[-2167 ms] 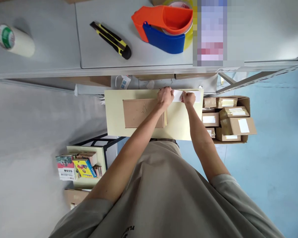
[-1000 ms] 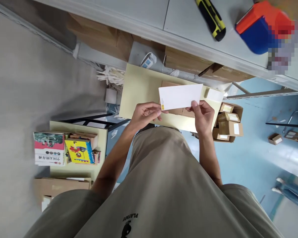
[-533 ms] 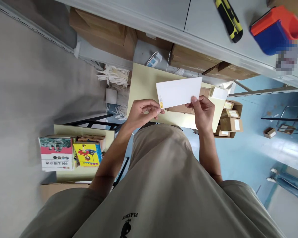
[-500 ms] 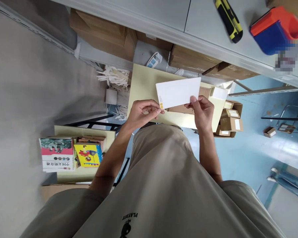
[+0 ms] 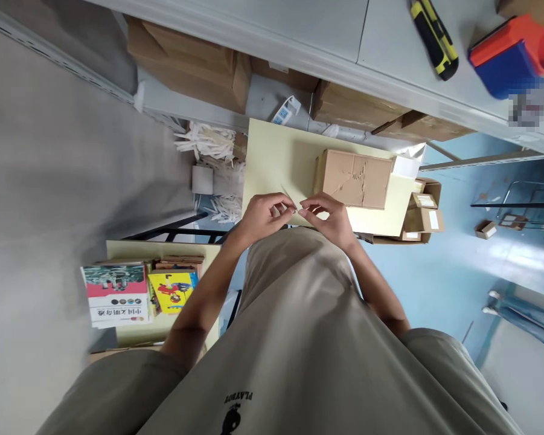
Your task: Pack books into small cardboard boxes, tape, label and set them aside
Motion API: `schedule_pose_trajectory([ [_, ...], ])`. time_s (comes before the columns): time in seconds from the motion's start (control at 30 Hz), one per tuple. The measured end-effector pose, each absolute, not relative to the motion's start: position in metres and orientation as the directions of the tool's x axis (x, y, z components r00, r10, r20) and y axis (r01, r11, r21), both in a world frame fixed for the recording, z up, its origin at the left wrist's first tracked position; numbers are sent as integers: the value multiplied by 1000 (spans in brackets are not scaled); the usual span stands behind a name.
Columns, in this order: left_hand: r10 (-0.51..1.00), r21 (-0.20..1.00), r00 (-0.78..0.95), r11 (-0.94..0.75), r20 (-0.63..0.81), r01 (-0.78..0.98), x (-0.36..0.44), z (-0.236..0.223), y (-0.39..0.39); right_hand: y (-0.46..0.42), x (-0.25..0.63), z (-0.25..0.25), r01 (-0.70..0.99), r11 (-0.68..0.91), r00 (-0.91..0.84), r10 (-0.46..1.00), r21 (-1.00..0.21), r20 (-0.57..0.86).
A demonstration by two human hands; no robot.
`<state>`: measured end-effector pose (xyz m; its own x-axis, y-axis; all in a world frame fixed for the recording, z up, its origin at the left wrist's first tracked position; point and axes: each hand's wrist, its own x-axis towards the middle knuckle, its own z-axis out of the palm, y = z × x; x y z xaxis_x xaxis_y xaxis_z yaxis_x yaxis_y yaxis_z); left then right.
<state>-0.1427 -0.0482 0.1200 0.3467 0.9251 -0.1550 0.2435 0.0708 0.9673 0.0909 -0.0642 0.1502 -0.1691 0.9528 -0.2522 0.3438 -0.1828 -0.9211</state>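
My left hand [image 5: 266, 216] and my right hand [image 5: 331, 222] meet fingertip to fingertip in front of my waist, over the near edge of a pale yellow tabletop [image 5: 272, 151]. Both are closed in a pinch at the corner of a white label [image 5: 287, 193], which is turned edge-on and shows only as a thin sliver. Just beyond my right hand lies a brown cardboard box [image 5: 355, 179] with a creased, torn-looking top. A flat white stack of labels [image 5: 406, 167] rests at the tabletop's right end.
A utility knife [image 5: 435, 39] and an orange-and-blue tape dispenser [image 5: 509, 57] lie on the grey upper shelf [image 5: 299, 27]. Books [image 5: 118, 293] sit on a low stand at left. A carton of packed boxes [image 5: 423, 217] stands at right. Another person's legs [image 5: 525, 317] appear at far right.
I took the white label from the tabletop and lifted it. From facing me, it has turned edge-on. My right hand has moved left to my left hand, uncovering the box.
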Motion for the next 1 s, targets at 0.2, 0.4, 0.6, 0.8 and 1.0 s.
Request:
schedule_pose_trajectory([
  [0.2, 901, 965, 405, 55, -159, 256, -160, 117, -56, -63, 67, 160, 364, -172, -207, 943, -915, -260],
  [0.4, 908, 964, 390, 48, -151, 261, -169, 116, -55, -58, 55, 154, 439, -157, -249, 925, -885, -287],
  [0.6, 958, 909, 223, 74, -179, 410, -190, 91, -49, -55, 50, 148, 455, -165, -197, 940, -875, -280],
  [0.8, 930, 694, -153, 353, -335, 627, -259, 39, -13, -53, 61, 157, 427, -215, -62, 962, -878, -266],
  [1.0, 792, 401, -487, 608, -367, 685, -329, -13, 44, -55, 66, 180, 328, -236, 55, 971, -915, -231],
])
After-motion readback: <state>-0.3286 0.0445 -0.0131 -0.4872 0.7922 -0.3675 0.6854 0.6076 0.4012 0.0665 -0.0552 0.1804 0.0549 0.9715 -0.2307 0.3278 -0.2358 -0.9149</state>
